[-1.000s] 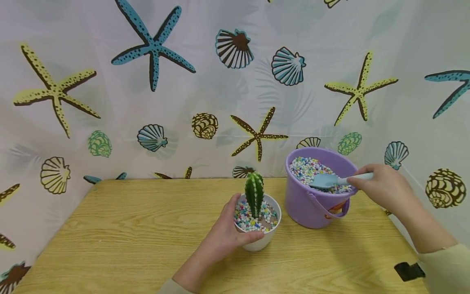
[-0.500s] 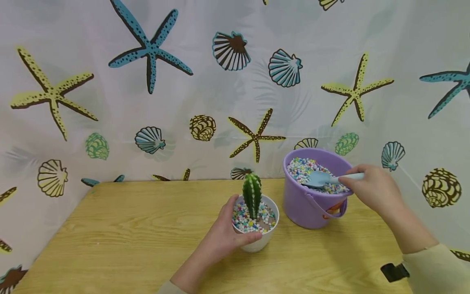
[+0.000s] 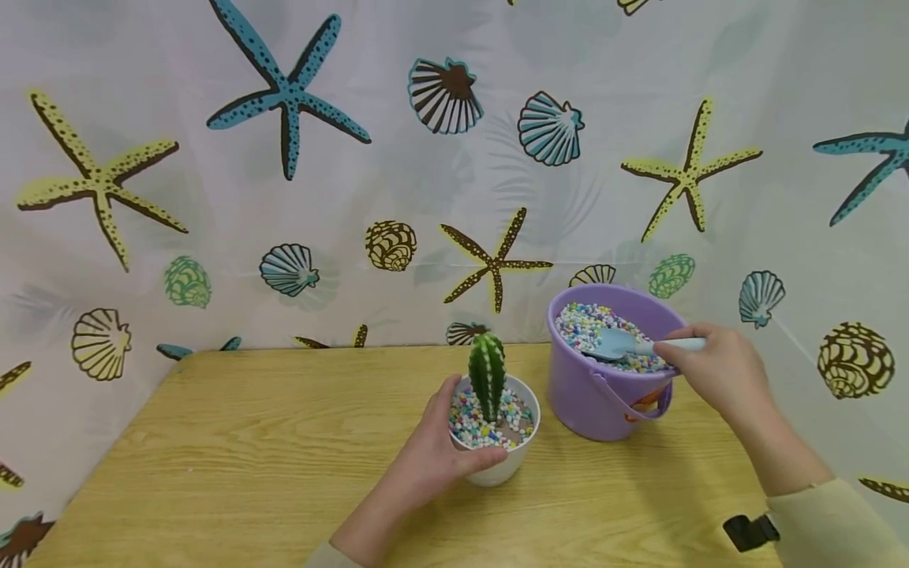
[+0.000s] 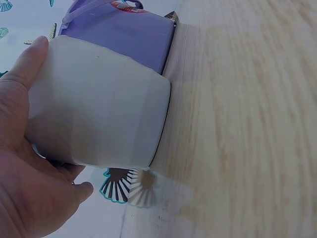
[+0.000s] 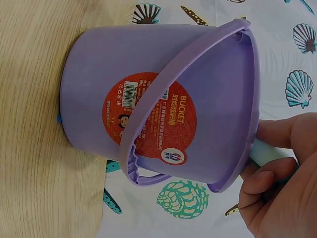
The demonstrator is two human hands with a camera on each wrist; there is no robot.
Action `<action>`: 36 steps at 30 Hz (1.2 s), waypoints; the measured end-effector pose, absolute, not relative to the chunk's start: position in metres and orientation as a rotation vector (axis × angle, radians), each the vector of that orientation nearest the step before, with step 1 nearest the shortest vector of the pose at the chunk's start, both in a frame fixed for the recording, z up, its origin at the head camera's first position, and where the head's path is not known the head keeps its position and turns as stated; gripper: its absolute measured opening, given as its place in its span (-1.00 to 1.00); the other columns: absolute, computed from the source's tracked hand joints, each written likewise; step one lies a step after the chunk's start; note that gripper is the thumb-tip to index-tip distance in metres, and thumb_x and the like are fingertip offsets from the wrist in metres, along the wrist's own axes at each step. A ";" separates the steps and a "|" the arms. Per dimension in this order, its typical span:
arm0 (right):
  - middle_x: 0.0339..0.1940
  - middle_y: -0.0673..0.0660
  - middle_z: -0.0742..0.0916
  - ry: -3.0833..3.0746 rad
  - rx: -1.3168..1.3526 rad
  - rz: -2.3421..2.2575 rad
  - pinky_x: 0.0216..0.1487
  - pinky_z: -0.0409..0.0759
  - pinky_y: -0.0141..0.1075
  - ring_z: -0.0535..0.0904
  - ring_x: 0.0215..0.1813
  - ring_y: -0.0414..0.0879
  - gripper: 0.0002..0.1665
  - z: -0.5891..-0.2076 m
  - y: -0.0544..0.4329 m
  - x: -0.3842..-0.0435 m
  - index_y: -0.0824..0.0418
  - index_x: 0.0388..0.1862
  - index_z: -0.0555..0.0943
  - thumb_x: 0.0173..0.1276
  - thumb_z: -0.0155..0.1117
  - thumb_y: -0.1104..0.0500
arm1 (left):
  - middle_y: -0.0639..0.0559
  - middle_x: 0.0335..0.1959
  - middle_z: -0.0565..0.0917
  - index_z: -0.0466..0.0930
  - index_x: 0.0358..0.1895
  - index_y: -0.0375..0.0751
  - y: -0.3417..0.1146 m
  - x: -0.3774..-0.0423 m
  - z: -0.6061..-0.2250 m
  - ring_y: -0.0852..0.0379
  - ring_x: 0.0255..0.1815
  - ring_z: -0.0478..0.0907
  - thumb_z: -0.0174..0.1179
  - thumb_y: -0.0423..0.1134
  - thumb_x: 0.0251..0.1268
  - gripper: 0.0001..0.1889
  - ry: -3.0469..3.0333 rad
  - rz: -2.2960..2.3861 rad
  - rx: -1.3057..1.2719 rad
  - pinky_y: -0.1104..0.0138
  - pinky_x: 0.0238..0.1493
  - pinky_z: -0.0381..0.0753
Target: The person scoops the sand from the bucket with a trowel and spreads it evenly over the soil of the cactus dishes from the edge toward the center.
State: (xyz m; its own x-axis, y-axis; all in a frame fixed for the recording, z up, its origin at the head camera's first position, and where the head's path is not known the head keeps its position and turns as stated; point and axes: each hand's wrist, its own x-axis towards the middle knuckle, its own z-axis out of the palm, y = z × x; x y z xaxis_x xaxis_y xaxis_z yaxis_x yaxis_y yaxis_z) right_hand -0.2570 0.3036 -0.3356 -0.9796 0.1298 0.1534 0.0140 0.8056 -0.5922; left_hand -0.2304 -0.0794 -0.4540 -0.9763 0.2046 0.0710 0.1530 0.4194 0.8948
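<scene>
A white pot (image 3: 495, 472) stands on the table, holding a green cactus (image 3: 488, 377) set among multicoloured beads (image 3: 469, 424), with a brownish bare patch at the right. My left hand (image 3: 431, 451) grips the pot around its left side, thumb across the front; the left wrist view shows the pot's smooth wall (image 4: 99, 104). To the right, a purple bucket (image 3: 589, 398) is well filled with similar beads (image 3: 588, 323). My right hand (image 3: 717, 369) holds a light blue shovel (image 3: 616, 345) by its handle (image 5: 270, 152), its blade lying on the beads inside the bucket.
The wooden table (image 3: 270, 442) extends left and in front of the pot. A white curtain (image 3: 426, 173) printed with starfish and shells hangs behind the table and along its right. The bucket's handle (image 5: 163, 84) hangs down over a red label (image 5: 148, 119).
The head view has shifted slightly. My right hand and the shovel have barely moved at the bucket, the forearm drawing a little left. My left hand keeps its grip on the pot.
</scene>
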 end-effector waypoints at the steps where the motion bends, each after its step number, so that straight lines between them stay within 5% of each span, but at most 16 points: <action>1: 0.02 0.26 0.80 -2.805 -0.115 0.924 -0.35 0.41 -0.14 0.47 -0.26 0.05 -0.35 -0.336 0.303 -0.257 0.31 0.23 0.76 0.59 0.40 -0.24 | -0.25 0.75 0.18 -0.05 0.83 -0.04 -0.080 -0.230 -0.454 -0.32 0.68 0.26 0.72 0.25 0.08 0.38 2.604 1.635 0.325 -0.28 0.60 0.28; 10: 0.33 0.39 0.74 -2.777 -0.169 1.029 -0.25 0.50 -0.12 0.61 0.21 0.26 -0.34 -0.344 0.295 -0.260 0.30 0.23 0.77 0.60 0.38 -0.25 | -0.26 0.74 0.19 -0.05 0.83 -0.07 -0.079 -0.230 -0.454 -0.31 0.67 0.27 0.73 0.22 0.08 0.38 2.587 1.655 0.339 -0.26 0.61 0.29; 17: 0.30 0.37 0.77 -2.728 -0.190 0.954 -0.54 0.38 -0.17 0.57 -0.33 0.05 -0.36 -0.349 0.286 -0.260 0.23 0.26 0.78 0.59 0.39 -0.27 | -0.25 0.74 0.19 -0.04 0.83 -0.07 -0.079 -0.230 -0.454 -0.31 0.67 0.26 0.73 0.23 0.07 0.38 2.602 1.653 0.330 -0.27 0.61 0.28; 23: 0.28 0.35 0.79 -2.713 -0.210 0.891 -0.61 0.29 -0.21 0.48 -0.54 0.00 -0.36 -0.351 0.280 -0.260 0.17 0.29 0.78 0.58 0.39 -0.29 | -0.24 0.73 0.22 -0.04 0.83 -0.07 -0.079 -0.231 -0.454 -0.30 0.67 0.28 0.73 0.22 0.08 0.38 2.600 1.652 0.318 -0.26 0.61 0.29; 28: 0.12 0.28 0.85 -2.706 -0.236 0.861 -0.56 0.31 -0.19 0.50 -0.52 -0.01 -0.35 -0.352 0.277 -0.261 0.12 0.30 0.79 0.56 0.38 -0.32 | -0.24 0.73 0.22 -0.04 0.83 -0.06 -0.079 -0.231 -0.455 -0.30 0.67 0.28 0.73 0.24 0.07 0.38 2.605 1.645 0.320 -0.26 0.61 0.29; 36: -0.45 0.04 0.77 -2.711 -0.259 0.822 -0.56 0.28 -0.19 0.50 -0.55 -0.01 -0.37 -0.352 0.274 -0.262 0.10 0.30 0.78 0.56 0.38 -0.32 | -0.25 0.74 0.20 -0.04 0.83 -0.05 -0.079 -0.232 -0.455 -0.30 0.68 0.26 0.73 0.26 0.06 0.39 2.603 1.639 0.326 -0.27 0.61 0.28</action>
State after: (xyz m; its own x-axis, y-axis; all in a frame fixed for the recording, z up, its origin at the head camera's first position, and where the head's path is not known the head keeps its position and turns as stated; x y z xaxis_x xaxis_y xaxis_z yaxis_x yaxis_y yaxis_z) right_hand -0.2615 0.2744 -0.3522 -0.9400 0.2545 0.2272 0.0853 0.8202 -0.5656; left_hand -0.2315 -0.0795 -0.4551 -0.9766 0.2032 0.0705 0.1513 0.4167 0.8964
